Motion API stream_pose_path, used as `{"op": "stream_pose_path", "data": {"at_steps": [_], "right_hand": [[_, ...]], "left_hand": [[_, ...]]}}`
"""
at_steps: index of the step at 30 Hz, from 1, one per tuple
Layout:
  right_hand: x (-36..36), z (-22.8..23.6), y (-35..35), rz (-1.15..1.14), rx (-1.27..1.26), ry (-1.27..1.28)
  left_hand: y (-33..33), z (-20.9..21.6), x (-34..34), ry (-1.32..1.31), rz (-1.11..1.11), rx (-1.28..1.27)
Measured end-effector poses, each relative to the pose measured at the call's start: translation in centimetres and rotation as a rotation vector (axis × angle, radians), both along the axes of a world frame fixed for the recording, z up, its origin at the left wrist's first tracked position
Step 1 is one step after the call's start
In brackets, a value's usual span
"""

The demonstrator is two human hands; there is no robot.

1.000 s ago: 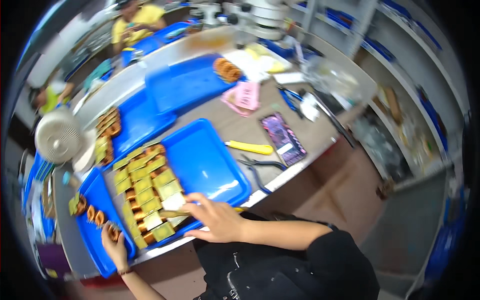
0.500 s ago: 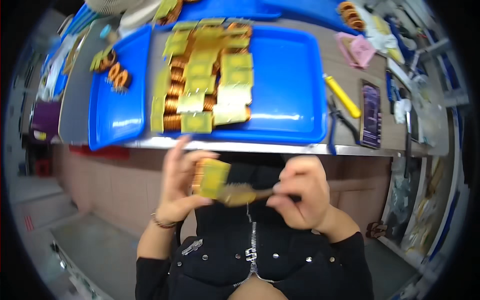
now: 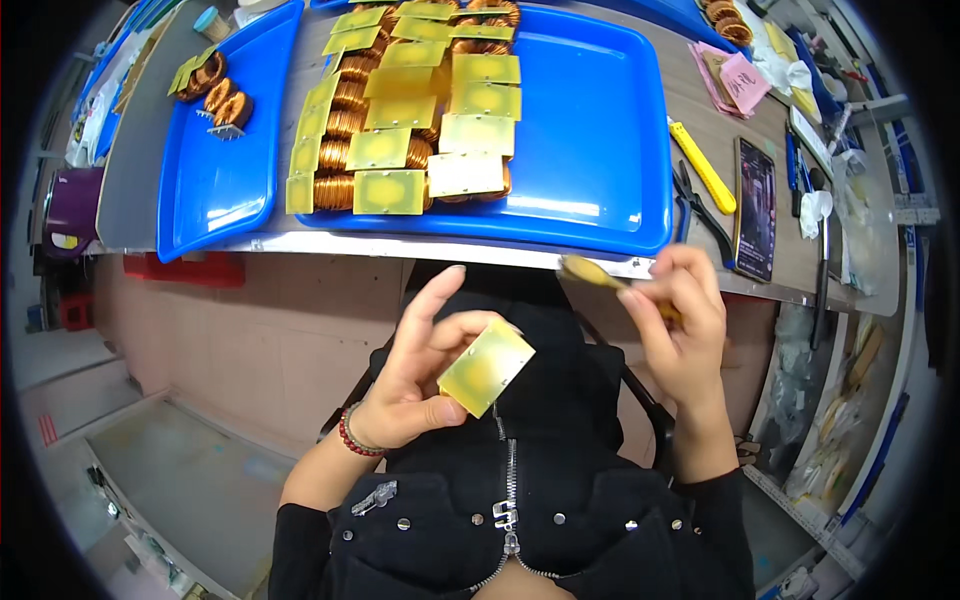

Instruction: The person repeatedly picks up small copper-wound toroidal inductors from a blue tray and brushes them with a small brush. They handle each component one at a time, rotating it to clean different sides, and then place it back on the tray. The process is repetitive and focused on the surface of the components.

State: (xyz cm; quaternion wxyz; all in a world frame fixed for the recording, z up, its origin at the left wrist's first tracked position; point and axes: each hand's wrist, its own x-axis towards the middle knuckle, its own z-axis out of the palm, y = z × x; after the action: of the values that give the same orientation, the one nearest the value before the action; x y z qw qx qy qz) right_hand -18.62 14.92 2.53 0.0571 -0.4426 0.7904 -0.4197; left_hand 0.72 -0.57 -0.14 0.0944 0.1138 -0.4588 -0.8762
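My left hand (image 3: pixel 410 385) pinches a square yellow-green plate (image 3: pixel 488 368) by its lower corner, fingers behind it. In the earlier head frame copper winding shows beside the plate; now the plate hides most of what is behind it. Raised beside the table edge, my right hand (image 3: pixel 685 320) grips a small yellow-brown brush-like tool (image 3: pixel 590 270), its rounded head pointing left, away from the plate. Ahead lies a blue tray (image 3: pixel 585 130) with rows of copper coils (image 3: pixel 347 122), many bearing the same kind of plate (image 3: pixel 388 192).
A second blue tray (image 3: pixel 215 190), tilted, holds a few coils (image 3: pixel 228 105) at the left. Right of the main tray lie a yellow-handled tool (image 3: pixel 703 168), pliers (image 3: pixel 708 215), a phone (image 3: pixel 755 210) and pink paper slips (image 3: pixel 742 82). The metal table edge (image 3: pixel 400 240) runs before me.
My right hand has moved up and right, taking the brush-like tool away from the plate. My left hand has shifted right and turned the plate to face upward. The view has tilted downward.
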Motion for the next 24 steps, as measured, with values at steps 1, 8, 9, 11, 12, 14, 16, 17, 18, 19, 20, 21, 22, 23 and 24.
{"op": "stream_pose_path", "data": {"at_steps": [1, 8, 9, 11, 12, 14, 16, 17, 18, 19, 20, 21, 22, 23, 24], "right_hand": [[0.5, -0.2, 0.4, 0.043, -0.112, -0.118], [1.4, -0.9, 0.6, 0.022, -0.264, -0.377], [1.2, -1.0, 0.7, 0.023, -0.258, -0.354], [1.0, -1.0, 0.9, 0.026, -0.246, -0.309], [1.2, -0.9, 0.9, 0.008, -0.265, -0.369], [1.3, -0.9, 0.9, 0.011, -0.278, -0.372], [1.4, -1.0, 0.8, 0.000, -0.285, -0.374], [1.4, -1.0, 0.8, -0.012, -0.286, -0.373], [1.4, -1.1, 0.8, -0.023, -0.288, -0.373], [1.5, -1.0, 0.7, -0.017, -0.280, -0.275], [1.6, -0.8, 0.6, -0.010, -0.272, -0.177], [1.7, -0.6, 0.6, -0.006, -0.264, -0.080], [2.9, -0.3, 0.5, -0.035, -0.269, -0.107], [3.1, 0.6, 0.5, 0.112, -0.197, 0.094], [3.8, 0.7, 0.1, 0.238, -0.218, 0.129]], "left_hand": [[0.4, 0.1, -0.2, -0.010, 0.009, 0.099], [1.3, 0.1, -1.2, 0.045, -0.045, 0.342], [1.4, 0.1, -1.1, 0.047, -0.045, 0.379], [1.4, 0.1, -1.0, 0.050, -0.043, 0.451], [1.3, 0.1, -0.9, 0.058, -0.052, 0.447], [1.1, 0.2, -0.9, 0.075, -0.070, 0.440], [1.0, 0.0, -0.9, 0.095, -0.092, 0.448], [1.0, 0.0, -0.9, 0.105, -0.104, 0.452], [1.0, 0.0, -0.9, 0.099, -0.095, 0.461], [1.2, 0.1, -0.9, 0.093, -0.087, 0.469], [1.2, 0.2, -0.9, 0.086, -0.079, 0.477], [1.2, 0.3, -0.9, 0.071, -0.077, 0.483], [1.2, 0.3, -0.9, 0.055, -0.075, 0.489], [1.2, 0.3, -1.0, 0.039, -0.073, 0.495], [1.2, 0.3, -1.1, 0.047, -0.090, 0.504]]}}
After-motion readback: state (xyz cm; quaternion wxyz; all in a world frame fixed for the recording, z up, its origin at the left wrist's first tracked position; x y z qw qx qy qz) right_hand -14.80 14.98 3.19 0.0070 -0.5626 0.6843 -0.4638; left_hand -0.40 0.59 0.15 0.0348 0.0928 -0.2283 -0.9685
